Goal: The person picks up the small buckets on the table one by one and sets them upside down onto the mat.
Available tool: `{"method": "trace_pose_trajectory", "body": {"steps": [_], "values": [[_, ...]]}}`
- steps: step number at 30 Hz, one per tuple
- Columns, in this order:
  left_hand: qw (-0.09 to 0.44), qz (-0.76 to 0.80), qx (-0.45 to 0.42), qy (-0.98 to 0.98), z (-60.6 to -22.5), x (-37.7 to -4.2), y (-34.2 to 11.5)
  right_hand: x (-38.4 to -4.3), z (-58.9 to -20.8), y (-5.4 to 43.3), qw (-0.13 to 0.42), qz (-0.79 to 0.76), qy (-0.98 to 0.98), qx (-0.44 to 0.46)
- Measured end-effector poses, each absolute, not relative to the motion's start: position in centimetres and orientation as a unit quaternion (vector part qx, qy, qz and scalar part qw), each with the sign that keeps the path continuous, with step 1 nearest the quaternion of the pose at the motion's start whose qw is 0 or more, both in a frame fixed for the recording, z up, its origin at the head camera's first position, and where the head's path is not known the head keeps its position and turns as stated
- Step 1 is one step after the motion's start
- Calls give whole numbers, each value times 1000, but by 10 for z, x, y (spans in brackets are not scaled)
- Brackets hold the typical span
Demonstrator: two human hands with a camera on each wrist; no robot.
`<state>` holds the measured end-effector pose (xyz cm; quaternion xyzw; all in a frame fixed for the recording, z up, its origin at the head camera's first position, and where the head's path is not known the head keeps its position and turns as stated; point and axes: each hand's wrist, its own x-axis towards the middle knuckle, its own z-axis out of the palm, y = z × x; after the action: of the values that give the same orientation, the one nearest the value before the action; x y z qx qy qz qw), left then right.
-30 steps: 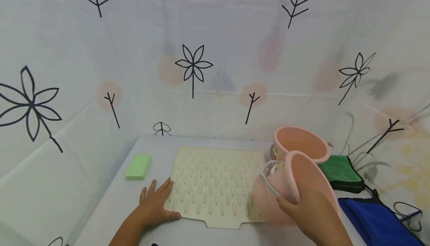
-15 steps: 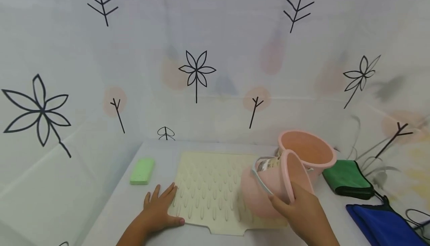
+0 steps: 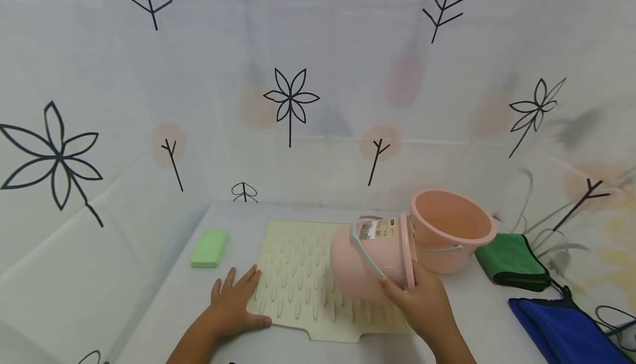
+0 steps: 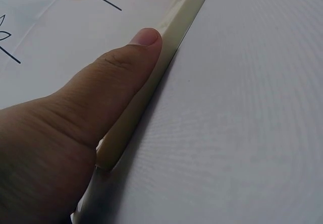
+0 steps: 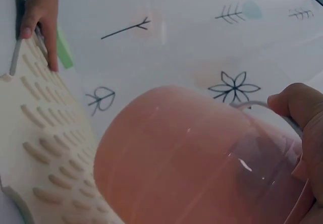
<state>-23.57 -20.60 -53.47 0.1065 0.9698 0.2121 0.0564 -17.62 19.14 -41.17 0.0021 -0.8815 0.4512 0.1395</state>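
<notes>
A pink bucket (image 3: 367, 259), tipped on its side, is over the right half of a cream washboard (image 3: 333, 331) with raised oblong ridges. Its mouth faces right, away from view, and a label shows on its upper side. My right hand (image 3: 426, 304) grips the rim, thumb by the pale handle (image 3: 366, 256). In the right wrist view the bucket's rounded base (image 5: 151, 148) points toward the board. My left hand (image 3: 231, 303) rests with spread fingers at the board's left edge; the left wrist view has its thumb (image 4: 121, 67) along that edge.
A second pink bucket (image 3: 452, 217) stands upright behind the tilted one, at the back right. Right of it lie a folded green cloth (image 3: 514, 262) and a blue cloth (image 3: 566, 331). A light green sponge-like block (image 3: 209, 249) is at the left. Printed white sheeting (image 3: 323, 176) surrounds the table.
My right hand has carried the tilted bucket leftward over the washboard and turned its mouth farther away from view. The left hand keeps its place on the board's edge.
</notes>
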Motion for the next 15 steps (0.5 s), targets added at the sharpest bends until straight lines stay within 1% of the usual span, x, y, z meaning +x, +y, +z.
{"method": "trace_pose_trajectory", "body": {"steps": [2,5,15], "values": [[55,209,107,971,-536,-237,-206,-179,-418,188,155,463,-872,17],[54,203,109,972,-537,-239,-206,-183,-428,181,160,486,-859,22],[53,197,109,973,-536,-239,-206,-194,-459,164,113,578,-808,6]]}}
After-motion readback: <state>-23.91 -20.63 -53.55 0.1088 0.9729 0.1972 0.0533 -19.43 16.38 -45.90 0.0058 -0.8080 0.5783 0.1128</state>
